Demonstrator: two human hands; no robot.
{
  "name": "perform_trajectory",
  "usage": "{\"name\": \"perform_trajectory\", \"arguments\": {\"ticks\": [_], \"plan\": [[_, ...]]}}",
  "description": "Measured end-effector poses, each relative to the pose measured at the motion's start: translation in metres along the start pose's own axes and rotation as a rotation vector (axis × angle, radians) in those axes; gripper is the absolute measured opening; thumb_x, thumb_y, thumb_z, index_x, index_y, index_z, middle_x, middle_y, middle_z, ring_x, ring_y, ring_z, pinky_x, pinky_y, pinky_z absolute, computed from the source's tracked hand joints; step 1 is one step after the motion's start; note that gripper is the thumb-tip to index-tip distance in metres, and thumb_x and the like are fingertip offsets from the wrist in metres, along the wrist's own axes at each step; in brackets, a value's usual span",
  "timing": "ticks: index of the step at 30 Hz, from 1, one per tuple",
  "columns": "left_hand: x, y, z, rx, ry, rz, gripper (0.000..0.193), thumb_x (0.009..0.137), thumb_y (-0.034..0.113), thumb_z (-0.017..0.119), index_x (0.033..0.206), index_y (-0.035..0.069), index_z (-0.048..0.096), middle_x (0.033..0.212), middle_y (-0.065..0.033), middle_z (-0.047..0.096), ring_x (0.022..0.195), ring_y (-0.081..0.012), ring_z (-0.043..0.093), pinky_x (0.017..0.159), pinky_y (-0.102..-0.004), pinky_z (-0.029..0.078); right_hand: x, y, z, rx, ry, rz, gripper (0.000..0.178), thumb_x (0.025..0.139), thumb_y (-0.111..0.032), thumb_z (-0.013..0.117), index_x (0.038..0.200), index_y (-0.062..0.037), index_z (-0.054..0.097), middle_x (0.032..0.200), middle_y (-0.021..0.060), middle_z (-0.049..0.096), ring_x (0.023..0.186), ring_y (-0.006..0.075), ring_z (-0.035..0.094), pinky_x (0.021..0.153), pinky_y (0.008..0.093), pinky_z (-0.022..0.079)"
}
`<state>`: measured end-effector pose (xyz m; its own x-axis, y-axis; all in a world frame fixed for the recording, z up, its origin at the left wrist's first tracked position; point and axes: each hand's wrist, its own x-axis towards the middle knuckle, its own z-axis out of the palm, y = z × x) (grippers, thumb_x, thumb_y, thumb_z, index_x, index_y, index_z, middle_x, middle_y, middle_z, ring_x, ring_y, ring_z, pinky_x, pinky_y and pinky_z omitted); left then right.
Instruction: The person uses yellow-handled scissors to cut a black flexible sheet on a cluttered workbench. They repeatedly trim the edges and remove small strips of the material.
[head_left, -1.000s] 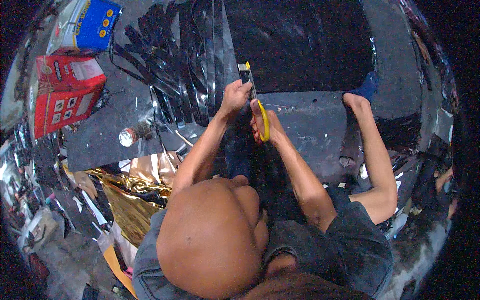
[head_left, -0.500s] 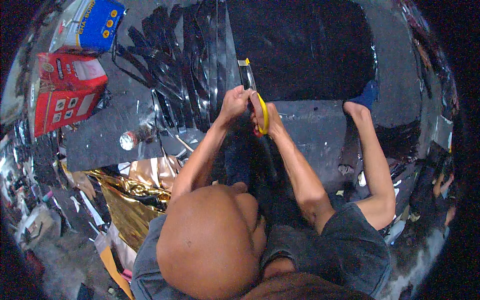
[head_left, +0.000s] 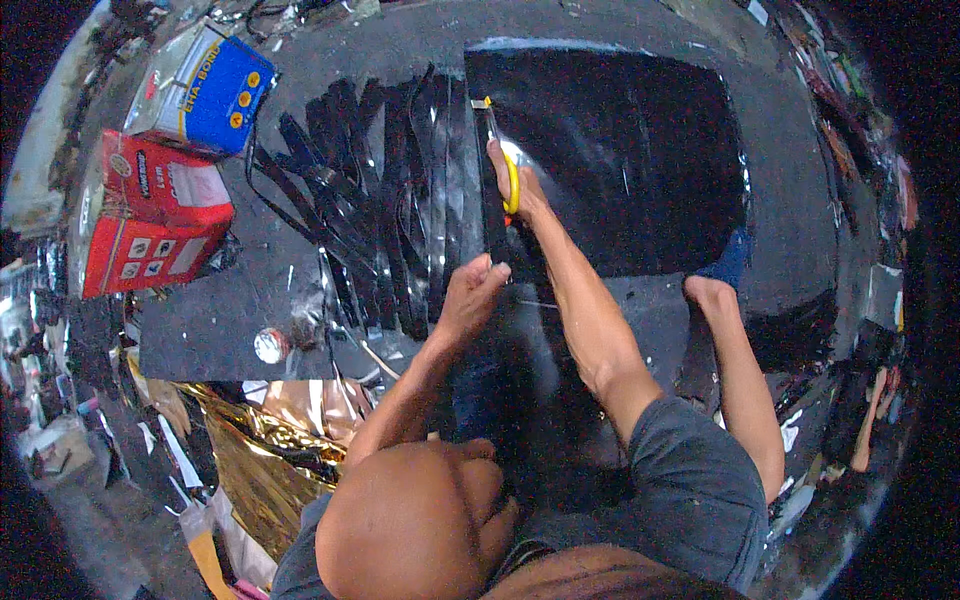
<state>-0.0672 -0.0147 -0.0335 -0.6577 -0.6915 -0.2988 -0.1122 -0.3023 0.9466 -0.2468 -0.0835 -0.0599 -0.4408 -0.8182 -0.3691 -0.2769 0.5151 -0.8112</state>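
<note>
My right hand (head_left: 515,190) is stretched forward, closed round yellow-handled scissors (head_left: 513,185). Their narrow front points away from me, over the left edge of a glossy black sheet (head_left: 630,160) lying flat. Whether the blades are apart is too blurred to tell. Nearer to me, my left hand (head_left: 475,295) is closed in a pinch at the lower end of a narrow black strip (head_left: 493,235) along that edge. Left of the sheet, several loose black strips (head_left: 400,200) lie in an overlapping pile.
A blue and white box (head_left: 215,95) and a red box (head_left: 155,230) stand at the far left. Between boxes and strips is a clear cylindrical container (head_left: 272,345). Crumpled gold foil (head_left: 250,470) lies at lower left. A bare foot (head_left: 710,290) rests by the sheet's near right corner.
My hands have come apart: the right has moved forward along the sheet's edge with the scissors, while the left sits nearer to me. The whole view has shifted, showing more of the sheet's far side.
</note>
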Motion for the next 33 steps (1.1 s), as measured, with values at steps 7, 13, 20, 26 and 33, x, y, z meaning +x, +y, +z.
{"name": "perform_trajectory", "arguments": {"ticks": [7,13,20,26,33], "plan": [[-0.025,0.037,-0.001,0.042,0.084,-0.091,0.025,0.090,0.021,0.054,0.071,0.006,0.045,0.067,0.0075,0.037,0.063,-0.0040,0.034,0.053,-0.0237,0.029,0.109,-0.027,0.004,0.018,0.139,-0.041,0.075,0.080,-0.071,0.033,0.088,-0.0029,0.063,0.083,0.0223,0.062,0.083,0.0402,0.058,0.073,0.0429,0.046],[-0.045,-0.003,-0.035,0.384,0.309,-0.304,0.033,0.080,0.027,0.066,0.093,-0.001,0.056,0.074,-0.0060,0.054,0.071,-0.0204,0.052,0.070,-0.0298,0.042,0.177,-0.044,-0.032,0.490,-0.075,0.104,0.068,0.075,-0.068,0.051,0.062,-0.0007,0.051,0.053,0.0095,0.050,0.038,0.0204,0.051,0.034,0.0363,0.042],[-0.018,0.000,-0.040,1.087,0.471,0.243,0.053,0.066,0.020,0.073,0.110,0.000,0.051,0.097,-0.0175,0.052,0.094,-0.0344,0.051,0.083,-0.0418,0.042,0.023,-0.003,-0.059,0.427,-0.192,0.208,0.073,0.077,-0.076,0.033,0.065,-0.0058,0.046,0.049,0.0046,0.044,0.037,0.0164,0.047,0.035,0.0306,0.041],[0.054,-0.059,0.015,0.551,0.303,-0.213,0.055,0.065,0.021,0.071,0.111,-0.004,0.052,0.107,-0.0210,0.058,0.098,-0.0289,0.059,0.084,-0.0366,0.046,-0.154,0.089,-0.055,0.617,-0.191,0.364,0.070,0.084,-0.069,0.031,0.068,-0.0037,0.053,0.048,0.0044,0.048,0.038,0.0169,0.050,0.038,0.0305,0.043],[0.063,-0.060,0.025,0.351,0.433,-0.236,0.018,0.072,0.016,0.071,0.069,-0.001,0.067,0.063,-0.0102,0.064,0.054,-0.0175,0.061,0.058,-0.0302,0.049,-0.297,0.090,-0.034,0.609,-0.304,0.630,0.074,0.079,-0.074,0.030,0.078,-0.0033,0.052,0.056,0.0050,0.048,0.045,0.0162,0.051,0.043,0.0292,0.045]]}}
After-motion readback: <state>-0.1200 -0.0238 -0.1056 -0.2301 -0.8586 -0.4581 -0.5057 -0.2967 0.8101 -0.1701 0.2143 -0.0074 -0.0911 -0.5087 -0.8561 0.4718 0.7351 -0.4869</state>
